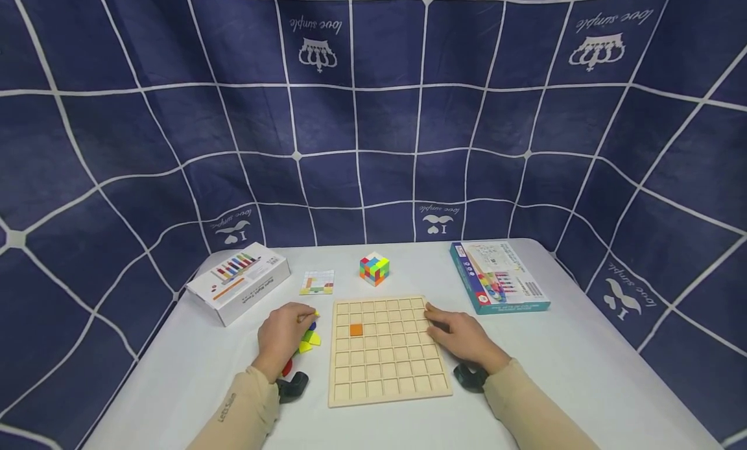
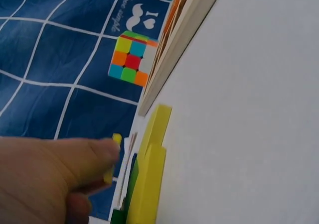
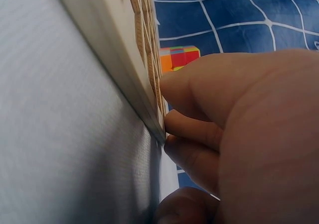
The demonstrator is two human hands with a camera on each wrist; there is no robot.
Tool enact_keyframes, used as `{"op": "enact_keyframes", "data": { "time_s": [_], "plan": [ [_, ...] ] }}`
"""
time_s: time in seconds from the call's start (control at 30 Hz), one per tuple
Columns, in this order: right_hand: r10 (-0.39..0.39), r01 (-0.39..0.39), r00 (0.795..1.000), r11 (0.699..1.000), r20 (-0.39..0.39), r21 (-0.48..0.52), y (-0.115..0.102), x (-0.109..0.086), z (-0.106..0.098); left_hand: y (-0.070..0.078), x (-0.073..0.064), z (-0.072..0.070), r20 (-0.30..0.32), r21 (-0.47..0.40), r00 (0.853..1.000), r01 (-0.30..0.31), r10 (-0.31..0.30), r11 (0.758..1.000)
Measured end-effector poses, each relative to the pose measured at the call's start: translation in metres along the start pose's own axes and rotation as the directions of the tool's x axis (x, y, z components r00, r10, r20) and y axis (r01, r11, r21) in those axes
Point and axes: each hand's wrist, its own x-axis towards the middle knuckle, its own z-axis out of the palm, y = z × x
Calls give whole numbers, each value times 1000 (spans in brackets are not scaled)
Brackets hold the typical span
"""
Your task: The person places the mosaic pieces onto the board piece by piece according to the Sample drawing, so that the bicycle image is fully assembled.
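A yellow piece (image 2: 116, 138) is pinched between the thumb and fingers of my left hand (image 1: 283, 336), left of the wooden grid board (image 1: 388, 356). Beside that hand lies a loose group of flat coloured pieces: yellow pieces (image 1: 314, 339), a blue piece (image 1: 312, 325) and a red piece (image 1: 287, 368) partly under the wrist. An orange square tile (image 1: 356, 330) sits in a cell in the board's upper left. My right hand (image 1: 463, 333) rests against the board's right edge near its far corner, its fingertips touching the rim.
A colour cube (image 1: 374, 269) stands behind the board, with a printed pattern card (image 1: 318, 282) to its left. At the far left lies a white box (image 1: 240, 283); at the far right, a teal-edged box (image 1: 498, 278). A blue curtain (image 1: 385, 126) surrounds the white table (image 1: 175, 378).
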Motion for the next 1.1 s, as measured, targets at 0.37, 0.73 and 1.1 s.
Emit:
{"op": "enact_keyframes", "data": {
  "time_s": [0.37,0.73,1.1],
  "plan": [
    [11,-11,1000,1000,4,20,-1,1,-1,50,-19,8,113,-140,929,-336,352,932],
    [-3,3,1000,1000,-3,12,-2,1,1,63,-17,4,205,-163,852,-455,481,875],
    [-14,14,1000,1000,-3,17,-2,2,1,75,-12,4,184,-178,868,-432,461,884]
  ]
}}
